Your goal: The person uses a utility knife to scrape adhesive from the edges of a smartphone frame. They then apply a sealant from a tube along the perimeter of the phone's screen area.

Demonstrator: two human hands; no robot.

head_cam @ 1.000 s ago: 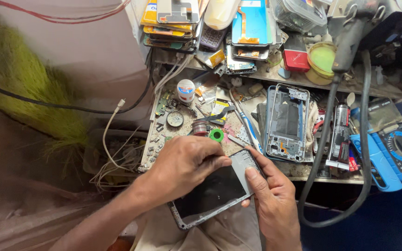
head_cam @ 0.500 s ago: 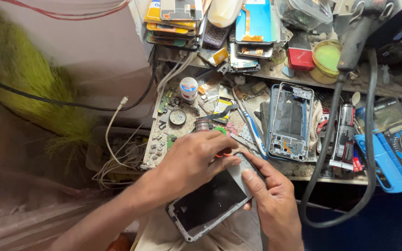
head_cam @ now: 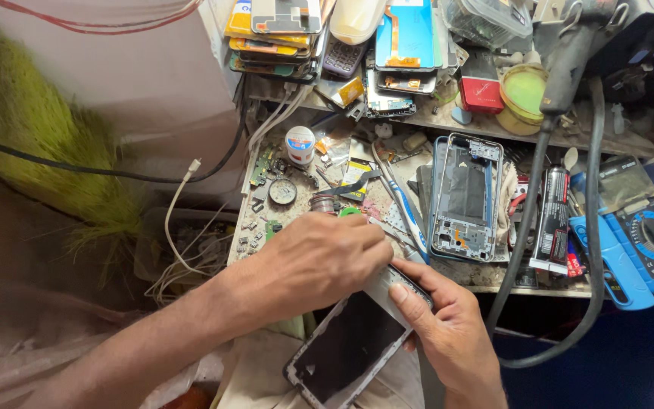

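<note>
- Cluttered counter (head_cam: 486,276) across the upper right, strewn with small parts, screws and tools.
- Grey wall panel (head_cam: 115,83) at 10 o'clock, crossed by a black cable (head_cam: 100,173); blurred green bristles (head_cam: 32,144) lower at 9 o'clock.
- Thick black hose (head_cam: 527,227) looping down from 1 o'clock to 4 o'clock, over the counter's front edge.
- Left hand (head_cam: 316,261) at centre, palm down, fingers curled together over the top end of the phone; whatever is pinched under the fingertips hidden, so exact grip impossible to tell.
- Right hand (head_cam: 448,333) at 5 o'clock, fingers clamped along the right edge and upper corner of the phone, thumb on its face.
- Phone (head_cam: 346,348) with dark screen, at 6 o'clock, tilted with top end toward 1 o'clock, held between both hands just below the counter's front edge, over pale cloth (head_cam: 266,371).
- Blue phone frame (head_cam: 465,198) lying face open on the counter at 2 o'clock, well clear of the hands.
- Blue multimeter (head_cam: 649,235) at 3 o'clock on the counter's right end.
- Stack of phone parts (head_cam: 274,34) on the shelf at 12 o'clock.
- Black tube (head_cam: 552,216) beside the hose, right of the frame.
- White charging lead (head_cam: 179,204) dangling at 9 o'clock.
- Toothbrush (head_cam: 403,208) lying between left hand and frame.
- Small white jar (head_cam: 300,144) at 12 o'clock, above a round dial (head_cam: 282,192).
</note>
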